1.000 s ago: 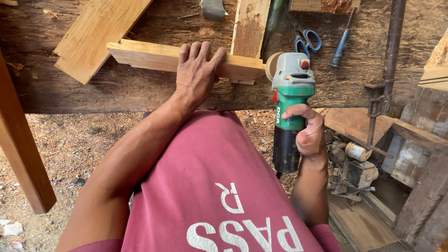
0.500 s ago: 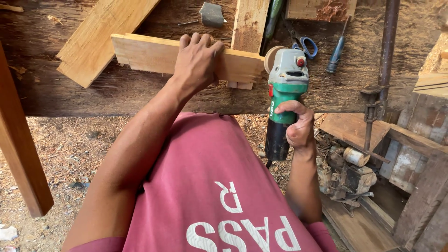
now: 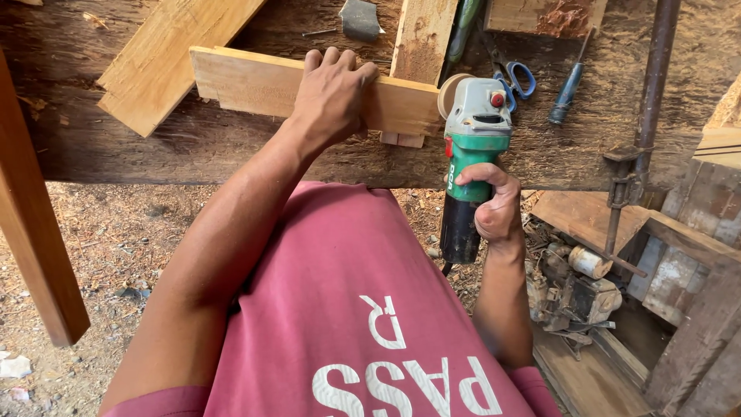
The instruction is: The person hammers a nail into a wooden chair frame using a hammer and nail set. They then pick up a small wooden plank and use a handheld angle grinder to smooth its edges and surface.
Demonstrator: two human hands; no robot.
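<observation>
Looking down, head view: one view only, over a dark red shirt (image 3: 340, 309) with white print, onto a rough workbench (image 3: 193, 147).
Left hand: the left hand (image 3: 330, 94) lies palm down on a pale wooden board (image 3: 255, 89), fingers curled over its far edge, pressing it to the bench.
Board: long, squared, smooth-sawn light wood with fine straight grain; it lies flat across the bench, its right end just beside the grinder's disc.
Right hand: the right hand (image 3: 494, 207) is closed around the body of an angle grinder (image 3: 472, 166), fingers wrapped over the green part, thumb side toward the bench.
Grinder: grey plastic head with a red button, green middle, black rear grip; a round tan disc (image 3: 450, 93) at its left meets the board's end, though contact is hard to judge.
Bench surface: dark, weathered, fibrous wood dusted with sawdust.
Other wood: a broad pale plank (image 3: 166, 62) lies slanted at the upper left; a rougher upright plank (image 3: 421, 38) crosses behind the board.
Tools: blue-handled scissors (image 3: 517, 77) and a blue-handled screwdriver (image 3: 566, 93) rest right of the grinder.
Clamp: a rusty metal bar clamp (image 3: 641, 123) stands at the bench's right edge.
Ground: sawdust and chips on dirt (image 3: 100, 247).
</observation>
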